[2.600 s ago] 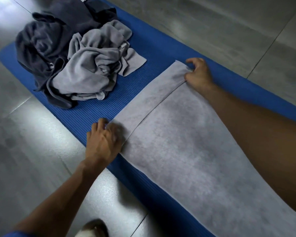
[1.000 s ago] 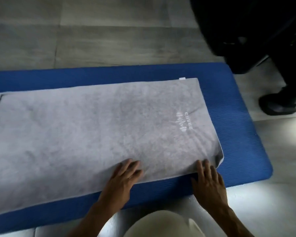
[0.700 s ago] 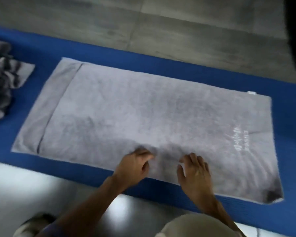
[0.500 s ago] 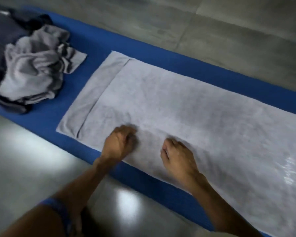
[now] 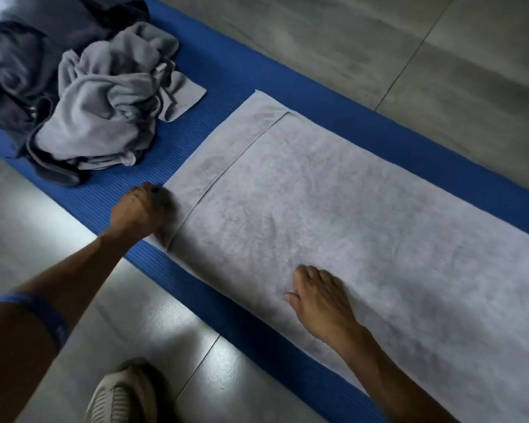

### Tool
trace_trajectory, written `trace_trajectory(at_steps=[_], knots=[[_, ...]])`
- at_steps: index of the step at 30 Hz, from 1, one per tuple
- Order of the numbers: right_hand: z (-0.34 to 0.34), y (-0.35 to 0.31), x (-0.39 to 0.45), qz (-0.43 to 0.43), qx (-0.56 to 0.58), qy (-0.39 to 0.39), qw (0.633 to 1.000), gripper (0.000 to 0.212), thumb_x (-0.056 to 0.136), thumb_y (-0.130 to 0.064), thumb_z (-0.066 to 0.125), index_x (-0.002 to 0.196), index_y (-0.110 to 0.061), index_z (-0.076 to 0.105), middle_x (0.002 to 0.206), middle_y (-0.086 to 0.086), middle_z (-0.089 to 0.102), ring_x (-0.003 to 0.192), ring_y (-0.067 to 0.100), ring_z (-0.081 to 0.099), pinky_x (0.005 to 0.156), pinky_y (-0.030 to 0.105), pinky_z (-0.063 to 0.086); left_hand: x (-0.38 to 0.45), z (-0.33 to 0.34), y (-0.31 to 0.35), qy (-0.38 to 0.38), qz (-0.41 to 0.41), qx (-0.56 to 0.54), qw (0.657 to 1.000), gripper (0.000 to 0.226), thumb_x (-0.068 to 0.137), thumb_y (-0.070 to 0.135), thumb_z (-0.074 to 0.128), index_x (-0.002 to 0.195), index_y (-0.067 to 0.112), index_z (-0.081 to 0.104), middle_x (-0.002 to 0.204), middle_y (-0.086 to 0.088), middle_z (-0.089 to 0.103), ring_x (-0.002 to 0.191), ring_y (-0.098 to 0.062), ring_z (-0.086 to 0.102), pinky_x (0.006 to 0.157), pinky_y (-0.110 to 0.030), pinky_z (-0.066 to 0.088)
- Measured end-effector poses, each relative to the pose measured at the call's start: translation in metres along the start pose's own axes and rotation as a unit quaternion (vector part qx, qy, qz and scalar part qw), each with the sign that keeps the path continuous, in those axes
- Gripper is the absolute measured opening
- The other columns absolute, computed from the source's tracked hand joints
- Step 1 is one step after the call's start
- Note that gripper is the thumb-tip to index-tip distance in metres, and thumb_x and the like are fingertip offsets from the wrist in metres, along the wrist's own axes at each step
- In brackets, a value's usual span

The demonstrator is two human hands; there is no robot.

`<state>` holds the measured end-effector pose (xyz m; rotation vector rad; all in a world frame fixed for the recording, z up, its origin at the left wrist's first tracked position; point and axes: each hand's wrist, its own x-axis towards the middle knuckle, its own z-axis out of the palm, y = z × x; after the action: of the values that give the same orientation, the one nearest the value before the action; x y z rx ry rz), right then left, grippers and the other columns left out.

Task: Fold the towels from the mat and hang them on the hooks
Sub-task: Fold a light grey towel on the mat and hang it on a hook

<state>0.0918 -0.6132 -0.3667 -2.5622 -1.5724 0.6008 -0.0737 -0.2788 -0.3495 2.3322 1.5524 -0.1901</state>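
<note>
Two hands work one spread grey towel (image 5: 348,215) that lies flat along the blue mat (image 5: 242,77), doubled over so that the lower layer shows as a strip past the upper layer's edge at the end by the left hand. The left hand (image 5: 138,212) sits at that near corner with its fingers (image 5: 148,190) curled down onto the corner; they look to be pinching the cloth, though the blur hides just how much they hold. The right hand (image 5: 315,297) lies flat with its fingers (image 5: 313,274) straight and released, pressing on the towel just inside its near long edge, well to the right of the left hand. Beyond the left fingers, near but apart from the spread towel, a crumpled pile of light grey towels (image 5: 104,111) leans against a dark towel (image 5: 19,65) at the mat's far end; a shoe (image 5: 119,392) rests on the tiled floor (image 5: 440,56) below the left forearm. No hooks are in view. The step in hand looks like squaring and smoothing before the next fold. To do it well, the left fingers should draw the corner until both layers meet edge to edge, while the right palm holds the cloth down so it does not creep on the ribbed mat. Smooth outward from the palm toward the corner, then fold with the corners matched, since a skewed fold would probably hang crooked.
</note>
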Motion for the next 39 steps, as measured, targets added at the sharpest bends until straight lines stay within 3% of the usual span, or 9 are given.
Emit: trace_trajectory(at_steps=[5, 10, 14, 19, 23, 28, 33, 36, 39], knots=[[-0.011, -0.001, 0.001, 0.009, 0.049, -0.037, 0.998, 0.034, 0.095, -0.044, 0.052, 0.111, -0.014, 0.050, 0.110, 0.006, 0.057, 0.103, 0.026, 0.053, 0.087, 0.036, 0.039, -0.019, -0.014, 0.027, 0.066, 0.024, 0.038, 0.997, 0.016, 0.087, 0.031, 0.057, 0.085, 0.015, 0.059, 0.092, -0.016, 0.064, 0.085, -0.037, 0.060, 0.069, -0.040, 0.047], [-0.024, 0.006, -0.001, 0.019, 0.160, -0.053, 0.986, 0.013, 0.093, -0.026, 0.056, 0.099, -0.015, 0.056, 0.103, 0.003, 0.062, 0.097, 0.021, 0.058, 0.089, 0.032, 0.045, -0.086, -0.005, 0.093, 0.122, 0.213, 0.071, 0.967, 0.014, 0.083, 0.022, 0.057, 0.087, 0.008, 0.056, 0.084, -0.016, 0.060, 0.074, -0.040, 0.060, 0.057, -0.043, 0.047], [-0.041, 0.029, -0.009, 0.188, 0.439, -0.029, 0.878, 0.012, 0.095, -0.018, 0.050, 0.097, -0.024, 0.061, 0.094, 0.000, 0.066, 0.087, 0.020, 0.064, 0.079, 0.037, 0.055, -0.151, 0.021, 0.150, 0.060, 0.400, 0.152, 0.902, 0.042, 0.058, 0.014, 0.077, 0.098, 0.007, 0.067, 0.076, -0.012, 0.061, 0.055, -0.035, 0.058, 0.044, -0.036, 0.046], [-0.061, 0.072, -0.026, 0.259, 0.546, 0.126, 0.787, 0.010, 0.093, -0.026, 0.059, 0.101, -0.031, 0.057, 0.102, -0.004, 0.067, 0.089, 0.016, 0.064, 0.070, 0.029, 0.050, -0.228, 0.058, 0.202, 0.009, 0.508, 0.184, 0.842, 0.050, 0.048, 0.009, 0.067, 0.097, 0.009, 0.073, 0.080, -0.009, 0.066, 0.054, -0.026, 0.059, 0.044, -0.028, 0.047], [-0.074, 0.096, -0.028, 0.283, 0.622, 0.094, 0.724, 0.031, 0.091, -0.029, 0.064, 0.121, -0.026, 0.055, 0.122, -0.004, 0.057, 0.108, 0.012, 0.057, 0.083, 0.025, 0.046, -0.264, 0.080, 0.219, -0.082, 0.509, 0.181, 0.838, 0.053, 0.046, 0.015, 0.084, 0.098, 0.012, 0.071, 0.089, -0.008, 0.067, 0.064, -0.023, 0.063, 0.051, -0.028, 0.052], [-0.081, 0.104, -0.008, 0.311, 0.665, 0.072, 0.675, 0.032, 0.088, -0.026, 0.067, 0.119, -0.021, 0.059, 0.116, 0.000, 0.061, 0.108, 0.018, 0.059, 0.092, 0.036, 0.051, -0.274, 0.083, 0.214, -0.120, 0.404, 0.203, 0.884, 0.058, 0.096, 0.015, 0.044, 0.148, 0.018, 0.019, 0.142, -0.008, 0.037, 0.121, -0.024, 0.048, 0.096, -0.033, 0.044], [-0.093, 0.090, 0.026, 0.285, 0.664, 0.056, 0.689, 0.035, 0.084, -0.025, 0.072, 0.118, -0.020, 0.063, 0.118, -0.002, 0.064, 0.105, 0.014, 0.059, 0.084, 0.029, 0.049, -0.280, 0.084, 0.197, -0.114, 0.385, 0.162, 0.901, 0.070, 0.086, 0.014, 0.060, 0.146, 0.025, 0.024, 0.139, -0.004, 0.041, 0.113, -0.021, 0.053, 0.087, -0.032, 0.053], [-0.099, 0.085, 0.034, 0.274, 0.651, 0.041, 0.707, 0.043, 0.081, -0.025, 0.075, 0.122, -0.017, 0.063, 0.126, -0.002, 0.062, 0.111, 0.014, 0.058, 0.092, 0.027, 0.046, -0.277, 0.088, 0.186, -0.097, 0.418, 0.130, 0.894, 0.082, 0.045, 0.013, 0.088, 0.120, 0.026, 0.057, 0.104, 0.001, 0.063, 0.073, -0.013, 0.063, 0.050, -0.024, 0.056], [-0.105, 0.089, 0.022, 0.256, 0.670, 0.101, 0.690, 0.049, 0.083, -0.024, 0.074, 0.129, -0.014, 0.060, 0.125, -0.002, 0.061, 0.104, 0.007, 0.058, 0.085, 0.015, 0.044, -0.277, 0.089, 0.181, -0.049, 0.451, 0.060, 0.889, 0.069, 0.044, 0.004, 0.084, 0.109, 0.023, 0.066, 0.092, 0.001, 0.067, 0.065, -0.015, 0.062, 0.051, -0.026, 0.054]])
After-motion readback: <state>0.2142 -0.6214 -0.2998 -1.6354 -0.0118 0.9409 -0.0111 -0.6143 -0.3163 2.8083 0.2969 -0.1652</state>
